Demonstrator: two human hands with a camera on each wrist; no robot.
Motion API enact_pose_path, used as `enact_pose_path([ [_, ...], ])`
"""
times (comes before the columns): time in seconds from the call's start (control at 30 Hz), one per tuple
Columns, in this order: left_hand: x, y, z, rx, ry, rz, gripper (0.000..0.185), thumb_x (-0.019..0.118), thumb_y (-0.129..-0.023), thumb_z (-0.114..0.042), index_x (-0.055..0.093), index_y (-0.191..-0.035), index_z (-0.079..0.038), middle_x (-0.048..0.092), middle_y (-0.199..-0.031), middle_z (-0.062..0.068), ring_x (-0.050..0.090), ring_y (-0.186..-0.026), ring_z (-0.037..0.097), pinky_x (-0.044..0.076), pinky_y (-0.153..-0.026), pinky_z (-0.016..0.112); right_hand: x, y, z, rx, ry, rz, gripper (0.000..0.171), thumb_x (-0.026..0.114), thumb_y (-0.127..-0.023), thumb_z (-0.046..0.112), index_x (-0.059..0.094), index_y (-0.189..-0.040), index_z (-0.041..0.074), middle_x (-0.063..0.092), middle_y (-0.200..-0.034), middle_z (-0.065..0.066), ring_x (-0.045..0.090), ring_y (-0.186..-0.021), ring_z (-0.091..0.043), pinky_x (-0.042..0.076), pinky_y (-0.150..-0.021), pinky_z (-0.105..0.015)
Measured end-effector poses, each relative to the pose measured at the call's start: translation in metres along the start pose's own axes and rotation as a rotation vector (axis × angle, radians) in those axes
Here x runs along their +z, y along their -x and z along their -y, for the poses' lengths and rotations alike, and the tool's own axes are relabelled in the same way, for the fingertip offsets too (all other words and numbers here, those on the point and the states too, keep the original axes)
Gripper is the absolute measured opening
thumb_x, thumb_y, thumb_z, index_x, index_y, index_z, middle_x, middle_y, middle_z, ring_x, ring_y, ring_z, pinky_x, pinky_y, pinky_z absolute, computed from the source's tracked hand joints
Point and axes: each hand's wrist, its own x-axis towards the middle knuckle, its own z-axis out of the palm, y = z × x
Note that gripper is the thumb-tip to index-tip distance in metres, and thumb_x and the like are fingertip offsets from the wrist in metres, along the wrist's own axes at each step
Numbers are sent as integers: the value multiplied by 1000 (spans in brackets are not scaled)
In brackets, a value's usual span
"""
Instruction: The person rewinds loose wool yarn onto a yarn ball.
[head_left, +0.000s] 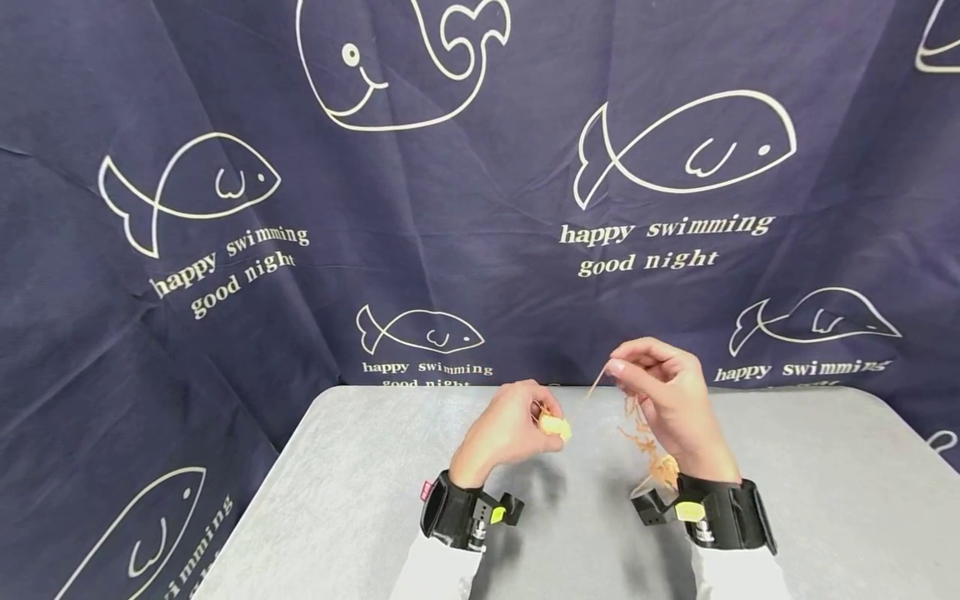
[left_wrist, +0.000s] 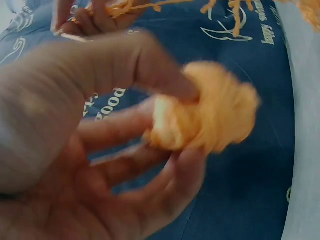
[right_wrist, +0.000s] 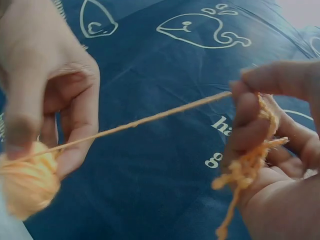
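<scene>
A small ball of orange yarn (left_wrist: 220,110) is pinched between the thumb and fingers of my left hand (head_left: 508,423), over the table. My right hand (head_left: 670,398), to the right and a little higher, pinches the yarn strand (right_wrist: 150,119) between thumb and fingertips. In the right wrist view that strand runs taut from the ball up to those fingertips. Loose, kinked yarn (right_wrist: 247,165) lies against the right palm. Below that hand in the head view hangs a tangled clump (head_left: 663,469) near the wrist strap.
A light grey table (head_left: 337,500) lies beneath both hands. Behind it hangs a dark blue cloth (head_left: 480,208) with white fish drawings and lettering. Black straps with small cameras sit on the left wrist (head_left: 457,512) and the right wrist (head_left: 723,512).
</scene>
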Motion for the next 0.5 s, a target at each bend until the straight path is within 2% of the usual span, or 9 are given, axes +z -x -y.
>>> enact_pose_path([
  [0.07,0,0,0,64,74,105,20,84,-69,-4,71,-82,-13,63,-78,-7,58,-70,3,53,-66,18,-2,-1,0,-7,-119,-70,21,56,-90,-21,70,-94,-7,72,-82,-9,62,-66,-13,48,-55,-19],
  [0.17,-2,0,0,180,239,248,20,82,-73,2,71,-87,-8,65,-82,-4,60,-76,1,58,-73,21,-6,-2,-2,1,-168,-165,19,57,-92,-19,71,-93,-5,72,-82,-10,64,-68,-14,51,-60,-20],
  [0.23,-3,0,1,259,365,321,20,79,-74,7,70,-90,-3,66,-87,4,61,-82,2,60,-78,26,-10,-3,-4,8,-175,-207,18,58,-93,-17,71,-93,-4,72,-82,-9,64,-69,-14,53,-64,-20],
  [0.37,-8,1,2,371,617,397,25,73,-73,15,67,-95,6,63,-94,17,59,-91,11,61,-83,38,-17,-5,-8,18,-189,-250,19,59,-93,-16,72,-91,-3,72,-80,-8,65,-67,-13,53,-62,-18],
  [0.43,-11,2,2,401,739,401,25,72,-73,17,66,-96,9,62,-96,19,58,-95,16,60,-86,41,-21,-6,-11,40,-144,-269,18,61,-93,-15,73,-91,-1,72,-79,-6,64,-66,-12,53,-61,-18],
  [0.5,-13,2,2,421,849,376,25,73,-74,16,65,-96,8,61,-98,17,58,-98,19,59,-89,40,-24,-6,-13,77,-47,-273,15,64,-92,-12,74,-92,-1,73,-79,-4,64,-66,-11,53,-61,-17],
])
